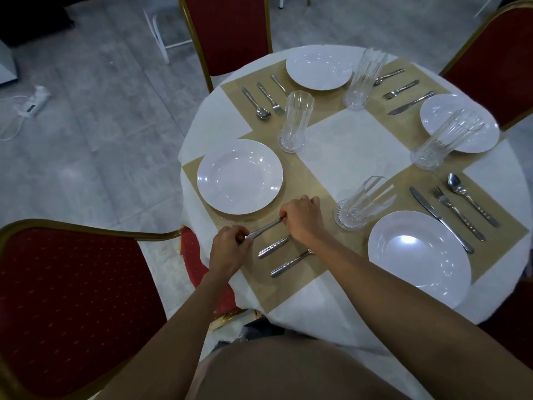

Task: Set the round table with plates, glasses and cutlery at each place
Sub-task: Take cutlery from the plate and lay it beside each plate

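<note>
Four white plates sit on beige placemats on the round table [340, 131], each showing only glaze and glare: the left plate [239, 176], lower-right plate [418, 255], top plate [318, 67] and right plate [458, 122]. A clear ribbed glass stands upright by each; the nearest glass [360, 203] just touches the lower-right plate's rim. Below the left plate, the left hand [227, 246] pinches one end of a knife [264, 228] and the right hand [302, 220] curls its fingers round the other end. Just below lie a second handle [274, 246] and a fork [291, 262], their heads hidden under the right wrist. Red gold-framed chairs ring the table, one chair [72, 298] at lower left.
</note>
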